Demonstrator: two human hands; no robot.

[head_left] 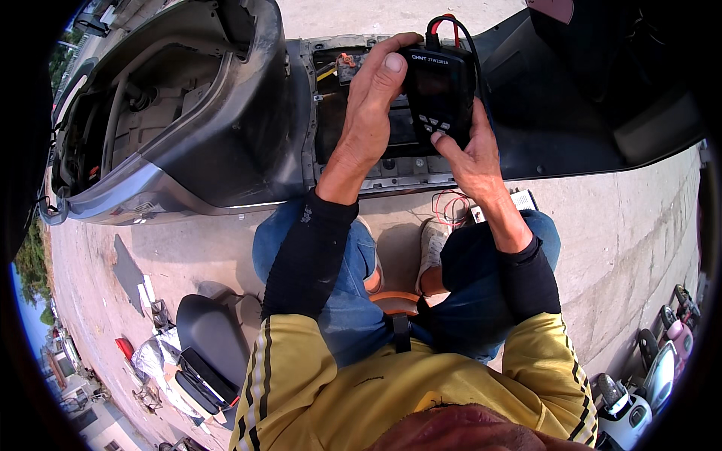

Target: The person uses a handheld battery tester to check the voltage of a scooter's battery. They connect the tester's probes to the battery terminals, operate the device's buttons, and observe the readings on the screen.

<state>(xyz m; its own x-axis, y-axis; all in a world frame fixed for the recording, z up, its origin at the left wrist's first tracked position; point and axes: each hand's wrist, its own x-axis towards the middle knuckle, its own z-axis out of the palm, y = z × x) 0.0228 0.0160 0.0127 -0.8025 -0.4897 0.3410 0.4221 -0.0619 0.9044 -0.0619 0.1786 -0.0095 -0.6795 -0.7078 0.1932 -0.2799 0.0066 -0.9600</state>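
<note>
A black handheld battery tester [435, 90] with a dark screen and a few small buttons is held between my two hands. My left hand [374, 98] grips its left side, with the thumb pointing up along the edge. On the right side my right hand [474, 154] wraps the lower corner, its thumb at the buttons. Red and black leads [444, 24] come out of the tester's top. Beneath it lies the scooter's open floorboard compartment [338, 139]. A terminal with orange metal [346, 62] and a yellow strip show there, left of my left hand.
The scooter's grey body [248, 128] stretches left, its seat bay uncovered. A thin red cable [451, 207] lies on the concrete near my right shoe [432, 244]. A detached seat [214, 331] sits at lower left beside loose parts. Parked scooters [639, 398] stand at lower right.
</note>
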